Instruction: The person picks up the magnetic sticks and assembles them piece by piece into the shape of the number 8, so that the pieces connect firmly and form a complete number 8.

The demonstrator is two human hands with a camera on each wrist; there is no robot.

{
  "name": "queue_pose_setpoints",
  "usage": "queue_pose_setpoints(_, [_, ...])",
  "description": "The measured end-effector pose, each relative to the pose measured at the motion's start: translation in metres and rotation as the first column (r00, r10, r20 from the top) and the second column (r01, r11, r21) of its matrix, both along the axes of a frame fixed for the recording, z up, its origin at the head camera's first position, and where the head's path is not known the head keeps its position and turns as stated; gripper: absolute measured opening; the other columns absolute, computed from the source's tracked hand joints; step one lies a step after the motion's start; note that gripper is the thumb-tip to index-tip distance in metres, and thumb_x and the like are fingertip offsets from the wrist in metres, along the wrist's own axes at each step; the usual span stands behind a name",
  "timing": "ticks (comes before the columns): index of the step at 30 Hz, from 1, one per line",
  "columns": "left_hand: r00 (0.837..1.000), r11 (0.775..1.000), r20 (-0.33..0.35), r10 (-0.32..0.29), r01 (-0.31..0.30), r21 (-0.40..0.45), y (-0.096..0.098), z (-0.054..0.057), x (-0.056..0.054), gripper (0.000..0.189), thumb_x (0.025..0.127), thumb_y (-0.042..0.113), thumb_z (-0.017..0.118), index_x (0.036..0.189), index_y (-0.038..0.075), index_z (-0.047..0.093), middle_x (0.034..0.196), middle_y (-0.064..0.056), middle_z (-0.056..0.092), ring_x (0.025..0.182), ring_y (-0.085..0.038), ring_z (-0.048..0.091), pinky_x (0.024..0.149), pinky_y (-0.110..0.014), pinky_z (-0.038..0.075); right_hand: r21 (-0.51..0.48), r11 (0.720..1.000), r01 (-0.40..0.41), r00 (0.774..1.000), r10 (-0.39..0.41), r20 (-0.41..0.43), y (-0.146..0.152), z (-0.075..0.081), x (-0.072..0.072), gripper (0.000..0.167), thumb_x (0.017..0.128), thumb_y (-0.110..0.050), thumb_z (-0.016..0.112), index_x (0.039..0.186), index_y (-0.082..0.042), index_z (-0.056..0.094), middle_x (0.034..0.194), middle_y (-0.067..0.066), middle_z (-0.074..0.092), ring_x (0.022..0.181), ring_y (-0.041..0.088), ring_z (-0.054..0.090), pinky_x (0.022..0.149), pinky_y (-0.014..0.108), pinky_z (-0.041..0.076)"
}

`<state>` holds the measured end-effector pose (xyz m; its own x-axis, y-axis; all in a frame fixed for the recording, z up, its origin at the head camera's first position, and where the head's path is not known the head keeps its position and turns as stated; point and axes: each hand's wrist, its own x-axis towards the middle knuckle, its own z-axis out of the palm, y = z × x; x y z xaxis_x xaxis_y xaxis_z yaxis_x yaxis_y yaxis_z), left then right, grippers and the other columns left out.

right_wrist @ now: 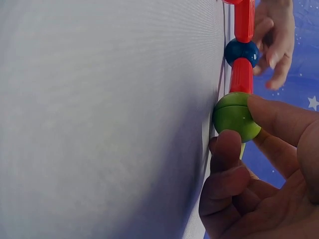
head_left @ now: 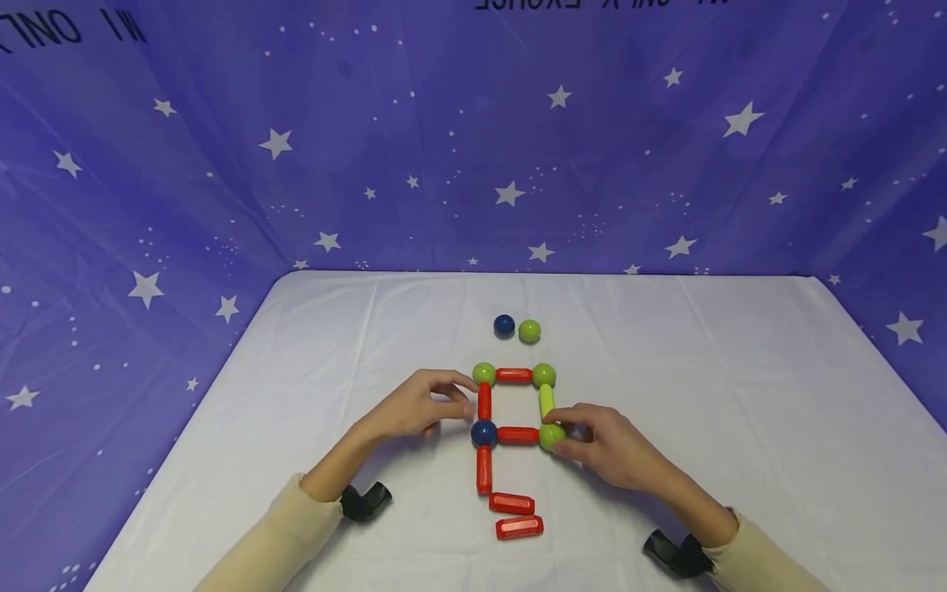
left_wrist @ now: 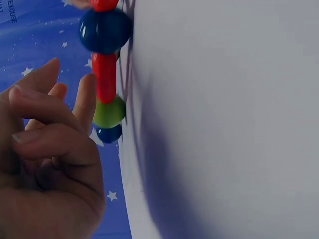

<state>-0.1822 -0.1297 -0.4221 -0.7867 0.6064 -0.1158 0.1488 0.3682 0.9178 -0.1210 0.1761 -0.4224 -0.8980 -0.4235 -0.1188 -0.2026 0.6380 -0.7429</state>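
Note:
On the white table lies a flat figure of magnetic-looking balls and rods. Its square has a green ball at top left, another green ball at top right, a blue ball at lower left and a green ball at lower right. Red rods and one lime rod join them. A further red rod runs down from the blue ball. My right hand pinches the lower-right green ball between thumb and fingers. Beside the left red rod hovers my left hand, fingers loosely bent, holding nothing.
Behind the figure sit a loose blue ball and a loose green ball. Two loose red rods lie at the front, near the lower rod's end. A purple star-patterned cloth surrounds the table.

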Motion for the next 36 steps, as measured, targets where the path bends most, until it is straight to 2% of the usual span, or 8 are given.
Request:
queue_pose_setpoints(5, [0.995,0.997,-0.06,0.076,-0.076,-0.007,0.009,0.005,-0.021,0.034,0.091,0.016,0.071,0.123,0.007,0.065,0.096,-0.008,0.068,0.049,-0.023,0.051,0.045,-0.028,0.041,0.0,1.0,0.002,1.0,-0.002,-0.006,0.0,0.0,0.0,0.034,0.088,-0.02,0.075,0.121,-0.014,0.07,0.098,-0.006,0.062,0.082,0.017,0.051,0.068,0.03,0.045])
queue_pose_setpoints(10, [0.981,0.983,-0.075,0.181,-0.178,0.035,0.022,0.005,-0.047,0.04,0.09,0.016,0.072,0.127,0.004,0.062,0.102,-0.01,0.067,0.058,-0.037,0.055,0.046,-0.028,0.041,0.003,1.0,0.009,1.0,-0.009,-0.007,0.001,0.0,0.0,0.034,0.088,-0.021,0.076,0.12,-0.015,0.07,0.097,-0.006,0.062,0.081,0.017,0.051,0.067,0.03,0.044])
queue_pose_setpoints(13, [0.968,0.971,-0.082,0.236,-0.232,0.053,0.03,0.003,-0.061,0.041,0.091,0.017,0.073,0.128,0.004,0.061,0.105,-0.01,0.067,0.061,-0.039,0.056,0.045,-0.027,0.04,-0.001,1.0,0.007,1.0,-0.007,-0.002,0.001,0.0,0.0,0.034,0.088,-0.021,0.075,0.121,-0.014,0.07,0.097,-0.006,0.062,0.081,0.017,0.051,0.067,0.03,0.044])
queue_pose_setpoints(17, [0.958,0.961,-0.086,0.274,-0.271,0.05,0.041,-0.001,-0.078,0.044,0.091,0.017,0.072,0.131,0.004,0.06,0.11,-0.012,0.066,0.063,-0.037,0.057,0.045,-0.026,0.039,-0.005,1.0,0.005,1.0,-0.005,0.013,0.001,-0.001,0.001,0.034,0.089,-0.021,0.075,0.121,-0.014,0.07,0.096,-0.006,0.062,0.081,0.018,0.051,0.067,0.03,0.044])
queue_pose_setpoints(23, [0.953,0.956,-0.082,0.293,-0.291,0.026,0.051,-0.005,-0.1,0.052,0.091,0.019,0.072,0.138,0.008,0.055,0.12,-0.016,0.062,0.061,-0.028,0.058,0.045,-0.025,0.038,0.002,1.0,0.009,1.0,-0.009,0.003,0.0,-0.001,0.0,0.033,0.088,-0.02,0.075,0.121,-0.014,0.07,0.098,-0.006,0.063,0.082,0.017,0.051,0.068,0.03,0.044])
queue_pose_setpoints(27, [0.958,0.961,-0.07,0.278,-0.278,0.008,0.057,-0.008,-0.11,0.053,0.091,0.02,0.072,0.14,0.009,0.054,0.122,-0.016,0.06,0.059,-0.022,0.055,0.046,-0.024,0.038,-0.001,1.0,0.001,1.0,-0.001,-0.012,0.001,-0.002,0.0,0.033,0.088,-0.02,0.075,0.12,-0.014,0.07,0.098,-0.006,0.063,0.081,0.017,0.051,0.068,0.03,0.044])
queue_pose_setpoints(32, [0.974,0.974,-0.069,0.215,-0.219,-0.06,0.062,-0.013,-0.112,0.05,0.092,0.021,0.071,0.138,0.01,0.057,0.123,-0.013,0.061,0.057,-0.017,0.053,0.046,-0.024,0.039,-0.005,1.0,-0.005,1.0,0.005,-0.029,0.001,-0.002,0.0,0.032,0.089,-0.022,0.075,0.12,-0.014,0.071,0.097,-0.007,0.062,0.081,0.016,0.051,0.068,0.03,0.043])
queue_pose_setpoints(36, [0.978,0.974,-0.092,0.185,-0.195,-0.113,0.063,-0.013,-0.111,0.043,0.092,0.021,0.07,0.134,0.013,0.061,0.122,-0.012,0.062,0.058,-0.016,0.053,0.045,-0.024,0.039,0.002,1.0,0.004,0.999,-0.004,-0.031,0.002,-0.002,0.0,0.032,0.088,-0.022,0.075,0.119,-0.015,0.071,0.096,-0.007,0.062,0.081,0.016,0.051,0.068,0.03,0.043])
